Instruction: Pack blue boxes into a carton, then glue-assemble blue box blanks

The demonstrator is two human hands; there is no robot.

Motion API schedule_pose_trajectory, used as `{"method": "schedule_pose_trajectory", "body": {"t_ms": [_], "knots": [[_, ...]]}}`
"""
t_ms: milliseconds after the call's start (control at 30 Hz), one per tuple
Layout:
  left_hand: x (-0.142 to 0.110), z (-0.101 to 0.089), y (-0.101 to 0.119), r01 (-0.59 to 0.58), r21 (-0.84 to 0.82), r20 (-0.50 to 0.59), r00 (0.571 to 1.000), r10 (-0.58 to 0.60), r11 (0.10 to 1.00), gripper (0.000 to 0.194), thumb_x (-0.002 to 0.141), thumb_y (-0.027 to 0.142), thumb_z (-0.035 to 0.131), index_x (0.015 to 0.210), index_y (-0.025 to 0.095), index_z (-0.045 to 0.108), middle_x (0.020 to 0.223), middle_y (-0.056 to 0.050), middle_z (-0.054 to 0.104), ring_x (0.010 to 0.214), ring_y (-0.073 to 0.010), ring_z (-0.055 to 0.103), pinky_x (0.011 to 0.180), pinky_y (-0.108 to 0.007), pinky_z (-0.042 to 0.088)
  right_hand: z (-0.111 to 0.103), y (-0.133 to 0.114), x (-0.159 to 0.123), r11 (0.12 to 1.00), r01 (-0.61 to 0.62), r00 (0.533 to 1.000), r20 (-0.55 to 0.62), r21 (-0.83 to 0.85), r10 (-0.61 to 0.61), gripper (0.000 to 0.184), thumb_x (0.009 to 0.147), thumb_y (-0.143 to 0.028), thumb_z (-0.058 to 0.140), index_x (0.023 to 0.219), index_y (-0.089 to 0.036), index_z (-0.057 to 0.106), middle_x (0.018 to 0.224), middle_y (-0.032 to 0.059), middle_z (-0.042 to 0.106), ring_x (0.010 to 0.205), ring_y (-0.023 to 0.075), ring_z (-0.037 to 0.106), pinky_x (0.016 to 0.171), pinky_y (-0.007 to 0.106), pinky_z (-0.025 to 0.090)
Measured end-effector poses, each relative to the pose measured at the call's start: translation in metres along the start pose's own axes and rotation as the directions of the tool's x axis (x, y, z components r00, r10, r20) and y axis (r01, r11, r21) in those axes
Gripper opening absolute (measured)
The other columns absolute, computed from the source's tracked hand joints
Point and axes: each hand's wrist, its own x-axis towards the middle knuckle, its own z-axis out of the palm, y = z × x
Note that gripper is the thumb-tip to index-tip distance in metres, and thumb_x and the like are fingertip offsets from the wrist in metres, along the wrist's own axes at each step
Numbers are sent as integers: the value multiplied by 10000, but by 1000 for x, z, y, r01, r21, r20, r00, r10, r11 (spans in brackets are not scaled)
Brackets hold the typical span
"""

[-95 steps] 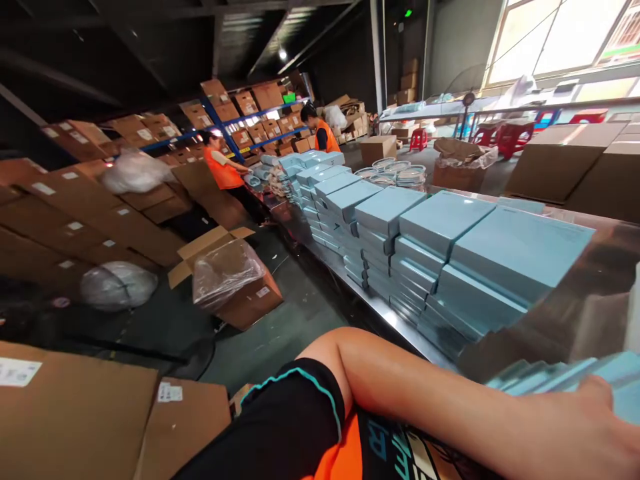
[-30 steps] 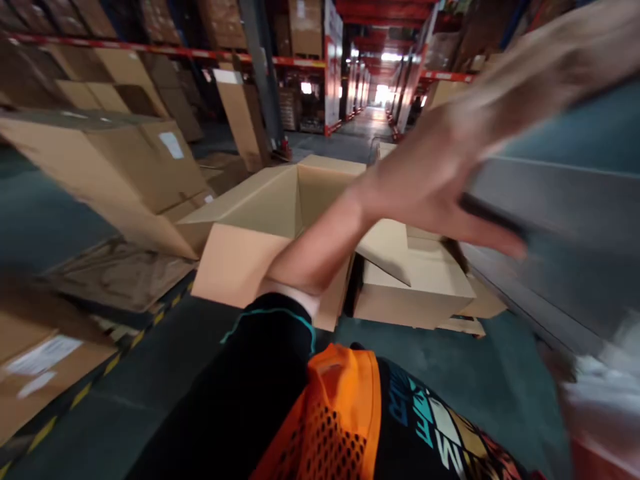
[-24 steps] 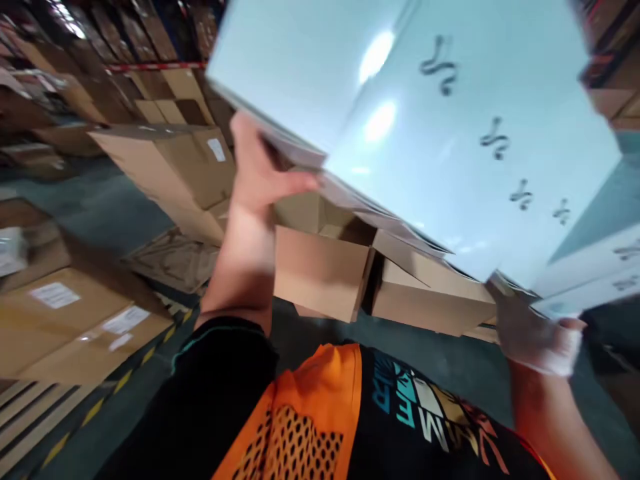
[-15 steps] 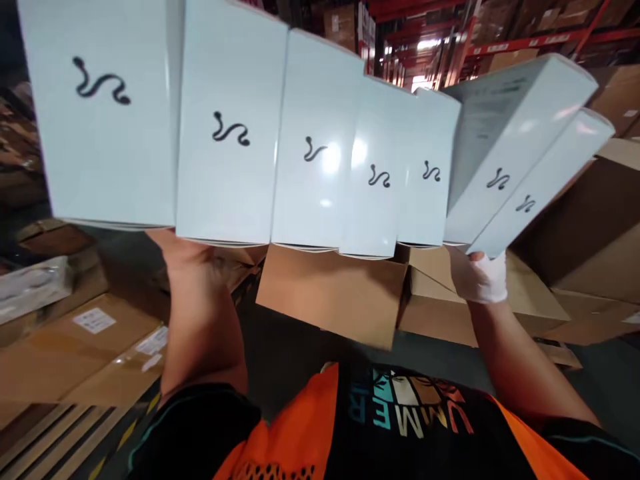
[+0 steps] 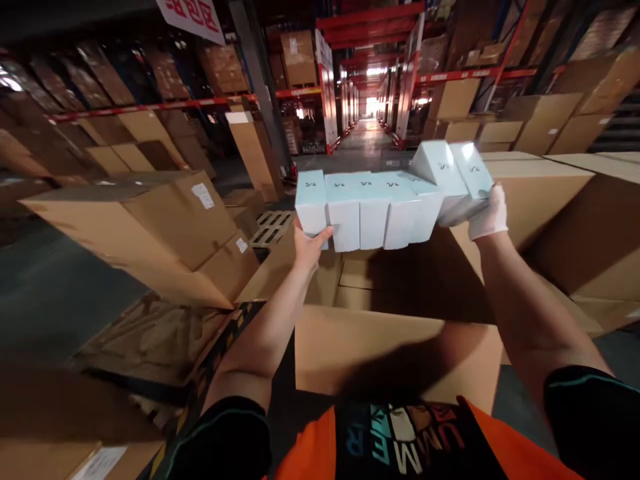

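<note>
A row of several white boxes (image 5: 374,217), each with a small dark squiggle on top, is squeezed between my two hands above an open carton (image 5: 395,337). My bare left hand (image 5: 309,247) is closed on the left end of the row, thumb across the near face. At the right end my right hand (image 5: 490,212), in a white glove, presses against the last box. The two rightmost boxes (image 5: 457,173) tilt and stand a little higher than the others. Inside the carton, brown cardboard surfaces show; its right part lies in shadow.
Large closed cartons (image 5: 185,227) are stacked on my left. Another carton (image 5: 540,193) stands close on the right. Behind are a wooden pallet (image 5: 273,228), a dark pillar (image 5: 260,87) and red racks (image 5: 325,93) flanking an aisle.
The row of white boxes has moved away from my chest and down, out over the open carton. My view has tilted up, so more of the aisle and racks shows. Both hands still hold the row.
</note>
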Motion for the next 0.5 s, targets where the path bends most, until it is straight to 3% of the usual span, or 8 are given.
{"method": "schedule_pose_trajectory", "body": {"t_ms": [67,133,200,267,367,500], "knots": [[15,8,-31,266,33,36,963,-267,963,989,507,505,1100,1305,205,598,1365,-143,752,1350,-308,698,1184,-406,554,0,21,0,960,-149,986,-106,-239,127,400,1078,-476,490,1275,-192,692,1404,95,717,1251,167,671,1089,304,520],[26,12,-61,486,100,44,870,-492,868,892,576,436,1097,1298,192,634,1390,-161,756,1349,-314,708,1182,-427,564,-2,41,0,880,-247,968,-147,-406,204,331,1063,-392,578,1258,-158,709,1416,145,705,1257,207,663,1105,343,504],[33,11,-90,616,157,29,779,-627,772,848,604,426,1092,1295,190,661,1366,-180,771,1296,-358,738,1140,-510,592,-2,62,2,799,-301,953,-147,-520,264,327,1034,-401,662,1231,-148,728,1390,172,712,1240,244,666,1087,366,506],[38,8,-118,701,212,-19,700,-714,681,843,607,448,1092,1301,207,677,1344,-186,782,1261,-407,748,1102,-598,597,1,88,8,697,-335,935,-131,-634,329,364,1026,-465,692,1216,-158,741,1349,175,732,1214,267,677,1071,376,506],[45,2,-153,790,298,-128,590,-798,536,804,637,499,1071,1293,237,687,1364,-184,773,1343,-440,696,1106,-643,572,7,135,19,538,-347,901,-115,-768,417,495,1016,-591,702,1252,-158,740,1362,203,727,1235,312,676,1108,413,482],[47,-4,-195,844,388,-241,481,-843,371,782,658,517,1054,1273,205,687,1366,-229,755,1389,-484,649,1087,-685,558,7,205,22,360,-377,836,-146,-853,529,647,1016,-623,697,1387,-94,675,1433,274,668,1301,340,664,1139,454,488]]}}
